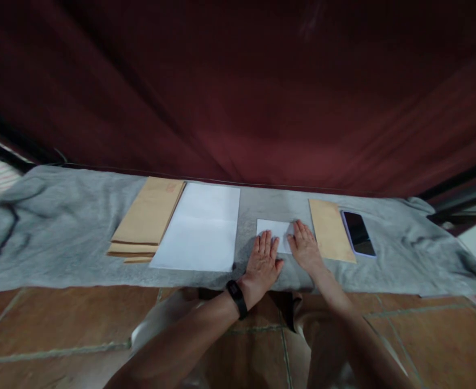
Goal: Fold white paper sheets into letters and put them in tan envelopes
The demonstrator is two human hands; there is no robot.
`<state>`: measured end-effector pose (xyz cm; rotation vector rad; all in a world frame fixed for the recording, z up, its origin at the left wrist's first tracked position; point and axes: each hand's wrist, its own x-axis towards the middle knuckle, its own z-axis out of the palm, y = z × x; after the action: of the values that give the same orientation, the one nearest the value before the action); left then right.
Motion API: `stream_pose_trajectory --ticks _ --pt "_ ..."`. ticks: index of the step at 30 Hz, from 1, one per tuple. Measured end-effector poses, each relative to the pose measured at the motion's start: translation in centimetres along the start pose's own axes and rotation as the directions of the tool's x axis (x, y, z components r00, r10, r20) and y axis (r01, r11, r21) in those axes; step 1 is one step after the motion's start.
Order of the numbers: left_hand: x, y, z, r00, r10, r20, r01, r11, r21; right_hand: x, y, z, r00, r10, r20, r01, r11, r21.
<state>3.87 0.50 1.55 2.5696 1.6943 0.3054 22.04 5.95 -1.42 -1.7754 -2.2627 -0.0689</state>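
Note:
A small folded sheet of white paper lies on the grey cloth in front of me. My left hand rests flat on its left part, fingers stretched out; a black band circles that wrist. My right hand lies flat over the paper's right edge, also with fingers extended. To the left is a larger stack of white paper. Just right of my right hand lies a single brown envelope. The parts of the folded paper under both hands are hidden.
A pile of brown envelopes sits at the left, against the white sheets. At the right, a phone in a purple case lies beside the single envelope. Grey cloth covers the narrow surface. A dark red curtain hangs behind it.

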Motion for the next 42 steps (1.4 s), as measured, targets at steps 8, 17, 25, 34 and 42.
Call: stream_pose_trajectory --ticks 8,17,25,34,42 --pt "0.9 -2.0 -1.6 0.999 0.043 -0.013 -0.043 0.999 -0.016 3.3 -0.9 -1.1 0.997 0.025 0.074 -0.039 0.981 0.189" --pt "3.2 -5.0 -1.7 0.994 -0.024 -0.108 0.011 0.992 -0.123 4.3 -0.8 -2.8 0.995 0.085 0.054 -0.098 0.945 0.312" --pt "4.4 -5.8 -4.4 0.897 -0.069 -0.436 -0.069 0.954 -0.293 4.5 -1.3 -5.7 0.98 0.108 -0.169 0.045 0.704 0.708" --pt "1.9 -7.3 -5.3 0.908 0.226 -0.351 -0.254 0.967 -0.033 1.6 -1.1 -7.4 0.951 -0.238 -0.197 0.308 0.769 0.56" --pt "-1.0 -6.1 -2.9 0.954 0.289 -0.075 -0.294 0.954 -0.063 -1.4 -0.8 -7.5 0.947 -0.287 0.142 0.169 0.824 0.541"
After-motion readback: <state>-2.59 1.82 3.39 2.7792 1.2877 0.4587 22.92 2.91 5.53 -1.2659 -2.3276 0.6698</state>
